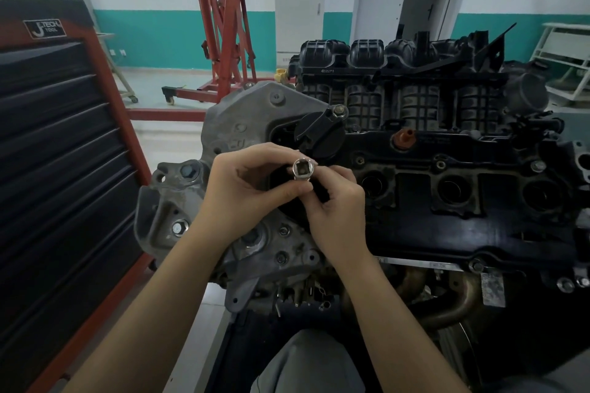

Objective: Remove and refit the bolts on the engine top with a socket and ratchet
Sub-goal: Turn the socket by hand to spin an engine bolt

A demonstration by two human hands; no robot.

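Note:
A silver socket [302, 169] with its square drive hole facing me is pinched between both hands above the left end of the engine. My left hand [245, 188] grips it from the left with thumb and fingers. From the right, my right hand [338, 210] holds it with its fingertips. Under the hands lies the black valve cover [447, 233] with several spark plug wells. A bolt [340, 111] sits by the black oil cap [319, 134], and another bolt [478, 265] is at the cover's near edge. No ratchet is in view.
A black and red tool cabinet [64, 169] stands at the left. A red engine hoist [223, 41] is on the floor behind. The black intake manifold [399, 73] rises at the engine's far side. A grey timing cover [242, 124] with bolts is left of the hands.

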